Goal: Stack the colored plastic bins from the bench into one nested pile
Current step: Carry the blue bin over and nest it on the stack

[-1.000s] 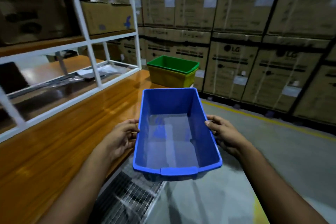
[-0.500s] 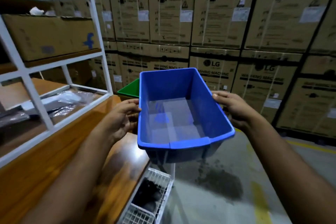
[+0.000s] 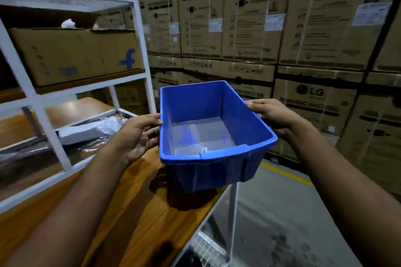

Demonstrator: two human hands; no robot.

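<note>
I hold an empty blue plastic bin (image 3: pixel 219 171) in the air over the far end of the wooden bench (image 3: pixel 134 206). My left hand (image 3: pixel 138 134) grips its left rim and my right hand (image 3: pixel 271 115) grips its right rim. The bin is level, open side up, and casts a shadow on the bench top. The green and yellow bins are hidden behind the blue one; only a sliver of yellow-green (image 3: pixel 219 189) shows under its bottom edge.
A white metal shelf frame (image 3: pixel 54 136) stands on the bench at the left, with a cardboard box (image 3: pixel 76 56) and plastic-wrapped items (image 3: pixel 86 132). Stacked LG cartons (image 3: pixel 303 50) wall off the back. A wire basket (image 3: pixel 208 247) sits below the bench edge, beside concrete floor (image 3: pixel 282 212).
I have carried the blue bin forward along the bench and raised it. The green and yellow bins, visible a second ago, are now covered by it. The view has tilted up.
</note>
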